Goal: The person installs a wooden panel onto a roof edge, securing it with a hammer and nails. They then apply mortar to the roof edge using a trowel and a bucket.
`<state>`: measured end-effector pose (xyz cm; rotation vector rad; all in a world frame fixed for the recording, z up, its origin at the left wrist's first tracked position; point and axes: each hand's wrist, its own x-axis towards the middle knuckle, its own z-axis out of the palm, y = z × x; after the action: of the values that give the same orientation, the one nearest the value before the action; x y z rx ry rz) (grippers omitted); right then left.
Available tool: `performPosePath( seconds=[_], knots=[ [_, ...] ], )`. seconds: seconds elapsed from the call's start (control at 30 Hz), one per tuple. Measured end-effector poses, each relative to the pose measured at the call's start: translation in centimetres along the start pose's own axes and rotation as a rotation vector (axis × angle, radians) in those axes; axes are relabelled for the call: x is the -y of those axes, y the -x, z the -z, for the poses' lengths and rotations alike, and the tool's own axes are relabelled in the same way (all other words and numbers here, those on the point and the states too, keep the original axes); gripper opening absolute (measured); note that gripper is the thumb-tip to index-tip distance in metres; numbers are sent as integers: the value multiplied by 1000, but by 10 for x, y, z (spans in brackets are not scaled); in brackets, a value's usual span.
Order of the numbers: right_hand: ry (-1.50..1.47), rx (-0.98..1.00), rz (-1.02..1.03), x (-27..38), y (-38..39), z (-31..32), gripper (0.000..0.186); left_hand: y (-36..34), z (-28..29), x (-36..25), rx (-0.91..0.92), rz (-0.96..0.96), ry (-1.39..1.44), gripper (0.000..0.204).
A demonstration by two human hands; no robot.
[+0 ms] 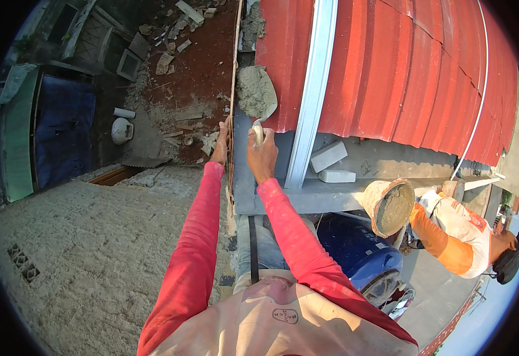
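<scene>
Dark characters in short rows, framed by a rounded outline, stand as a small printed badge [285,315] on the front of the wearer's beige shirt [229,323]. An orange-red print [477,222] marks the co-worker's white-and-orange shirt [462,237], too small to make out. Pale marks [373,250] on the blue car [354,243] are likewise too small to tell as lettering.

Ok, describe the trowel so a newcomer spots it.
Start at the red corrugated roof, then its lower left corner, left of the pale metal beam. There the right hand grips the trowel by its handle. Its flat blade carries heaped mortar, unlike the round mortar bucket further right.
</scene>
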<state>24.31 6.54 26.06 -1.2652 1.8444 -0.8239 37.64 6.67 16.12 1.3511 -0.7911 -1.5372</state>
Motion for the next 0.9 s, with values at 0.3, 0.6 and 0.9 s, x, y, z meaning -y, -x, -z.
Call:
performPosePath(
  seconds=[0.3,0.6,0.9],
  knots=[
    [-123,84,-141,-33,-35,3,38,-8,0,-11,-12,150,3,95],
    [299,354,64,-7,-122,33,40,-20,-3,27,-132,102,58,82],
    [317,288,-3,-92,2,-2,33,-21,6,33,-184,103,48,80]
  ],
)
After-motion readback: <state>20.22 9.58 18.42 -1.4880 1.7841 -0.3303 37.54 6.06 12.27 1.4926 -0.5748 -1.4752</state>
